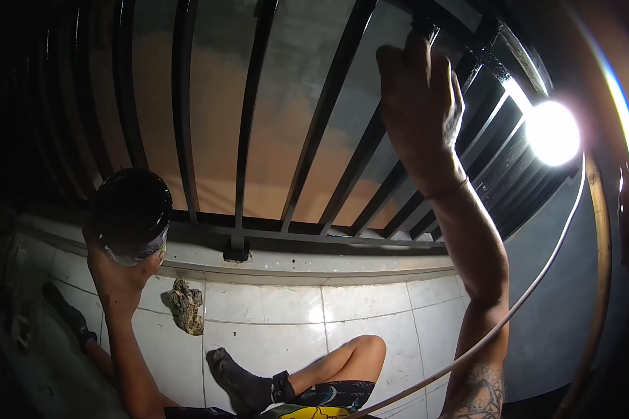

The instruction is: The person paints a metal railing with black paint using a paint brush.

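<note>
My left hand (122, 272) is wrapped round an open can (134, 246) with a dark, glossy rim and black paint inside, held upright at the left in front of the railing. My right hand (423, 105) is raised at the upper right, its fingers closed round what looks like a paintbrush (430, 31), mostly hidden by the fingers. The brush end meets the top bar of the black metal railing (318, 133). Wet-looking shine shows on the bars near that hand.
A lit bulb (552, 133) hangs at the right with a white cable (538, 279), beside a bamboo pole (597, 258). On the tiled floor (258, 304) lies a crumpled, stained rag (186, 307). My legs and a dark sock (241, 380) are below, near the railing's ledge (293, 269).
</note>
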Demonstrator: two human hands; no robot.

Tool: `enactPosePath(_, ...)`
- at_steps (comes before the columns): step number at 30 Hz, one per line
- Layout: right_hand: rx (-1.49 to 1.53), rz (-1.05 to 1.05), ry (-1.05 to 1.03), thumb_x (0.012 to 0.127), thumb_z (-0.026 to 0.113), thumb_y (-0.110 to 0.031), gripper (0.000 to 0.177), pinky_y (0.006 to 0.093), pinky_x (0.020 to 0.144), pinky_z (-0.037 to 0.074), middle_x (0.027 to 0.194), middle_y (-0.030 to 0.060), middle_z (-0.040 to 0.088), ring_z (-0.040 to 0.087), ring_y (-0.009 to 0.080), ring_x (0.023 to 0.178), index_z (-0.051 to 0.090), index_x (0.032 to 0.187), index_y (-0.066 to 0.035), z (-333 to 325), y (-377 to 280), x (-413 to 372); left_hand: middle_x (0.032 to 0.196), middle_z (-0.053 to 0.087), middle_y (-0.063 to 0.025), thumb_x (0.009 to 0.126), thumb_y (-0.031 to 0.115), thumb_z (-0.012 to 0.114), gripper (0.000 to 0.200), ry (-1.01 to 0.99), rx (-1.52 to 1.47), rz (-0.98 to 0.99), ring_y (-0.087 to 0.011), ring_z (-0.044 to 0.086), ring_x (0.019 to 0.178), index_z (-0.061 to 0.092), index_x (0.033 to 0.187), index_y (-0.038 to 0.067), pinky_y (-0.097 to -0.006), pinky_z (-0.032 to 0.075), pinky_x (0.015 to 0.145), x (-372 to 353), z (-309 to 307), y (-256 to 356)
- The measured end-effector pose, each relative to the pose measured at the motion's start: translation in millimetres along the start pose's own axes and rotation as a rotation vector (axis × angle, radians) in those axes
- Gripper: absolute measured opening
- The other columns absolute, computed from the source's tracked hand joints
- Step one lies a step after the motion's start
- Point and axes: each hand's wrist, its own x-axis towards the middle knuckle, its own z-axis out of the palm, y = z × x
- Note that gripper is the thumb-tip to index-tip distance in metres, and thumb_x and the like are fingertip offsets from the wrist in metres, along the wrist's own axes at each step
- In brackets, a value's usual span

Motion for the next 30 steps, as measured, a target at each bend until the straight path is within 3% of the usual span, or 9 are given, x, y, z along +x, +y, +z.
enactPosePath(8, 0.154, 0.019, 0.032, 0.07, 0.066, -0.009, 0.012, 0.0284, 0.062, 0.049, 0.087, 0.0054, 0.047, 0.048, 0.0194, 0.073, 0.056, 0.077, -0.009, 16.4, 2.6, 6.4, 0.114, 0.054, -0.0153, 0.058, 0.029, 0.087, 0.088, 0.025, 0.051, 0.04, -0.0281, 0.056, 0.106, 0.039, 0.126, 0.0, -0.0391, 0.045, 0.092, 1.1, -4.7, 0.7)
enactPosePath(9, 0.116, 0.093, 0.01, 0.072, 0.064, -0.003, 0.019, 0.0293, 0.066, 0.053, 0.09, 0.0019, 0.051, 0.055, 0.0175, 0.076, 0.059, 0.085, -0.015, 8.3, 4.5, 8.7, 0.113, 0.054, -0.0152, 0.058, 0.028, 0.087, 0.087, 0.026, 0.031, 0.023, -0.0281, 0.056, 0.106, 0.039, 0.126, 0.0, -0.0392, 0.045, 0.092, 1.9, -5.5, 1.6)
enactPosePath(14, 0.072, 0.049, 0.109, 0.066, 0.062, -0.005, 0.013, 0.0277, 0.06, 0.046, 0.085, 0.003, 0.044, 0.047, 0.0181, 0.071, 0.055, 0.075, -0.011, -15.6, 2.5, -12.7, 0.113, 0.054, -0.0155, 0.057, 0.028, 0.087, 0.088, 0.008, 0.05, -0.034, -0.0284, 0.056, 0.106, 0.039, 0.126, 0.0, -0.0394, 0.044, 0.092, 2.2, -8.5, 6.2)
enactPosePath(16, 0.213, 0.069, 0.13, 0.065, 0.062, -0.004, 0.014, 0.0272, 0.061, 0.045, 0.084, 0.0028, 0.044, 0.047, 0.0175, 0.071, 0.055, 0.074, -0.011, -21.6, -1.1, -23.0, 0.113, 0.054, -0.0158, 0.057, 0.029, 0.087, 0.089, 0.011, 0.007, -0.069, -0.0286, 0.056, 0.106, 0.039, 0.126, 0.0, -0.0396, 0.044, 0.092, -0.4, -7.0, 4.3)
enactPosePath(18, 0.244, 0.06, 0.104, 0.065, 0.062, -0.004, 0.014, 0.0277, 0.06, 0.046, 0.084, 0.0032, 0.044, 0.047, 0.0175, 0.072, 0.055, 0.075, -0.011, -16.6, -5.9, -23.0, 0.115, 0.054, -0.0167, 0.057, 0.033, 0.087, 0.09, 0.01, 0.129, 0.018, -0.0288, 0.056, 0.106, 0.039, 0.126, 0.0, -0.04, 0.044, 0.092, 1.1, -7.1, 3.6)
enactPosePath(26, 0.272, 0.116, 0.097, 0.068, 0.062, -0.004, 0.014, 0.0317, 0.062, 0.05, 0.085, 0.0037, 0.047, 0.053, 0.0201, 0.074, 0.057, 0.078, -0.012, 1.2, 18.4, -5.4, 0.118, 0.054, -0.0168, 0.058, 0.033, 0.086, 0.089, 0.018, 0.135, 0.003, -0.0285, 0.056, 0.108, 0.039, 0.126, 0.0, -0.0401, 0.044, 0.093, 2.1, -12.5, 1.0)
enactPosePath(28, 0.276, 0.232, 0.016, 0.069, 0.065, 0.005, 0.026, 0.0326, 0.07, 0.054, 0.091, 0.0049, 0.06, 0.062, 0.0238, 0.081, 0.066, 0.089, -0.01, -29.1, 15.2, -19.0, 0.118, 0.054, -0.0165, 0.059, 0.032, 0.086, 0.088, 0.002, 0.096, -0.042, -0.0281, 0.056, 0.108, 0.039, 0.127, 0.0, -0.0396, 0.044, 0.094, 2.2, -14.6, 1.9)
enactPosePath(29, 0.418, 0.297, 0.134, 0.069, 0.068, 0.004, 0.025, 0.0306, 0.074, 0.054, 0.094, 0.01, 0.064, 0.064, 0.024, 0.083, 0.068, 0.092, -0.005, -39.9, 21.9, -25.8, 0.119, 0.053, -0.0161, 0.059, 0.03, 0.086, 0.088, 0.007, 0.079, -0.055, -0.0277, 0.056, 0.108, 0.039, 0.127, 0.0, -0.0391, 0.044, 0.095, 2.7, -15.2, 1.5)
enactPosePath(30, 0.521, 0.207, 0.268, 0.068, 0.071, 0.007, 0.026, 0.0297, 0.076, 0.054, 0.095, 0.0146, 0.066, 0.066, 0.0243, 0.086, 0.069, 0.093, 0.0, -36.5, 38.2, -43.5, 0.12, 0.053, -0.0158, 0.058, 0.028, 0.086, 0.087, 0.01, 0.056, -0.076, -0.0273, 0.056, 0.109, 0.039, 0.127, 0.0, -0.0385, 0.044, 0.095, 1.1, -13.5, 1.4)
